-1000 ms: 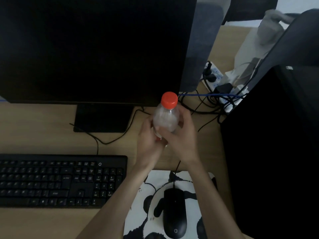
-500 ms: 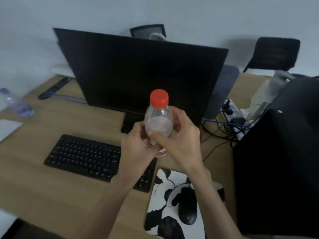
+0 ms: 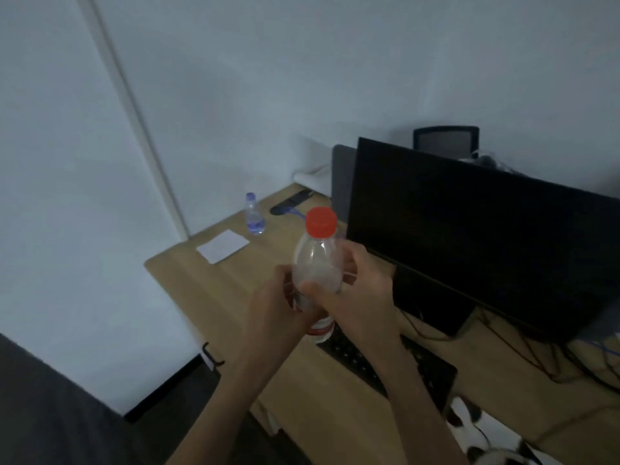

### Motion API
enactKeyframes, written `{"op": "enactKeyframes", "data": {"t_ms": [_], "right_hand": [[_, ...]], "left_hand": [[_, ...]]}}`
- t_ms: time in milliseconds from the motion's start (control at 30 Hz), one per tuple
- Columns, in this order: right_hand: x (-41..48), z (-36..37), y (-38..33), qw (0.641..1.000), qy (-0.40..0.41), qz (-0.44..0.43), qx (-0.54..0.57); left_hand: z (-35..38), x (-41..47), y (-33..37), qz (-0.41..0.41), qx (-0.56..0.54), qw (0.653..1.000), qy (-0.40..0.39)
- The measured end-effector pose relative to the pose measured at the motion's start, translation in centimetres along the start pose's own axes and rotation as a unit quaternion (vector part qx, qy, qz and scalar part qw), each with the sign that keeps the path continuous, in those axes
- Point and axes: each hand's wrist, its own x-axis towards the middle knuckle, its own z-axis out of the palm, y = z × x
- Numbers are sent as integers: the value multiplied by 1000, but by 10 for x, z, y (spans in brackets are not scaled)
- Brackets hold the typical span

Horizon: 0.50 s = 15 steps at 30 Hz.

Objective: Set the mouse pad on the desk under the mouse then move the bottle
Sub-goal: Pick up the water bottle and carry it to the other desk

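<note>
The clear, red-capped bottle (image 3: 317,263) is held upright in the air above the wooden desk (image 3: 208,280), in front of the dark monitor (image 3: 469,223). The left hand (image 3: 268,317) and right hand (image 3: 360,297) both clasp its lower half, hiding its label. The keyboard (image 3: 419,367) is partly covered by the arms. Only a corner of the panda mouse pad (image 3: 466,427) shows, cut off at the frame's bottom edge.
</note>
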Motion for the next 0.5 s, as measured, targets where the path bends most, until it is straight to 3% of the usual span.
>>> {"op": "enactKeyframes", "data": {"t_ms": [500], "right_hand": [[89, 220, -59, 999, -32, -21, 24]], "left_hand": [[-160, 116, -129, -23, 8, 999, 26]]}}
